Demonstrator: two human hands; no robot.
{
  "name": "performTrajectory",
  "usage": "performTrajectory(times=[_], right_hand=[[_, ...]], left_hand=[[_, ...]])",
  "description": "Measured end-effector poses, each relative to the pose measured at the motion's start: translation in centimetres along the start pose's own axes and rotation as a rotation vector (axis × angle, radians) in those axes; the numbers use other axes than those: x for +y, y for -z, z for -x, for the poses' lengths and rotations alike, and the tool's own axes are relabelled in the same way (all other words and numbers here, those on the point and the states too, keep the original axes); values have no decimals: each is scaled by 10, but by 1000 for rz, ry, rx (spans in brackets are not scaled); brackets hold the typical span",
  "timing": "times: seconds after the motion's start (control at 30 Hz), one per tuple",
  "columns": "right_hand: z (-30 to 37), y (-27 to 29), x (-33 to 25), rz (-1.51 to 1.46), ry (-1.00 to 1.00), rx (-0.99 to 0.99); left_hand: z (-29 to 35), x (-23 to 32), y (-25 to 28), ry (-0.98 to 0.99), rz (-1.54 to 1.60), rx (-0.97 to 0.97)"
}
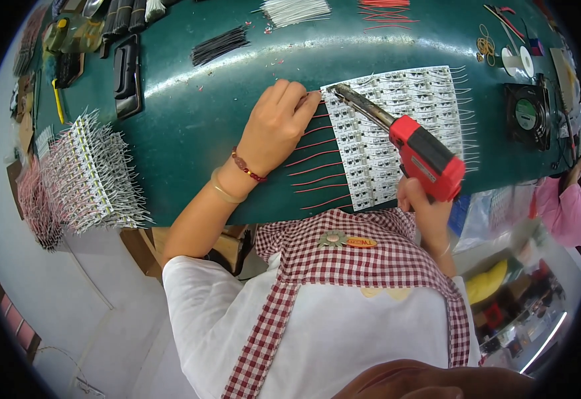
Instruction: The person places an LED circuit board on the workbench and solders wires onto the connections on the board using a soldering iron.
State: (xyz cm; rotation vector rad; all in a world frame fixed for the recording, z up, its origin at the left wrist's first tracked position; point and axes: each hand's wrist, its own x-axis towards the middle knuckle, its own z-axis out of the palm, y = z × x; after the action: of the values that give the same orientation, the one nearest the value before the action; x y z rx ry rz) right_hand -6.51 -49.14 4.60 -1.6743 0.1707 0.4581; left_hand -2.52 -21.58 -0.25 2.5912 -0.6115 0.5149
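A white panel of small circuit boards lies near the table's front edge. Red wires stick out from its left side and pale wires from its right. My right hand grips a red and black soldering gun, whose dark tip reaches the panel's upper left corner. Beside that corner, my left hand is closed in a pinch on a red wire at the panel's edge. The fingertips partly hide this wire.
Bundles of black wires, white wires and red wires lie at the back. A stack of wired boards stands at left. At right are a small fan and a white spool. Another person's pink sleeve shows far right.
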Motion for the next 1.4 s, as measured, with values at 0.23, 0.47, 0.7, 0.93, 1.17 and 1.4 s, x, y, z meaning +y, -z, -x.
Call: performTrajectory(times=[0.23,0.47,0.7,0.93,1.17,1.4], right_hand=[[0,-2,-4,-13,-71,-10],[2,-6,-12,-22,-80,-5],[1,-1,-15,-154,99,-57],[12,19,-17,-292,180,43],[7,102,-28,-466,501,436],[7,199,-35,-212,864,1003]], left_hand=[[1,1,2,-3,-19,-16],[2,0,1,-12,-19,-17],[1,-2,1,-28,-49,-6],[-6,6,2,2,-11,-18],[-4,12,8,44,-51,-67],[-6,20,13,85,-123,-29]])
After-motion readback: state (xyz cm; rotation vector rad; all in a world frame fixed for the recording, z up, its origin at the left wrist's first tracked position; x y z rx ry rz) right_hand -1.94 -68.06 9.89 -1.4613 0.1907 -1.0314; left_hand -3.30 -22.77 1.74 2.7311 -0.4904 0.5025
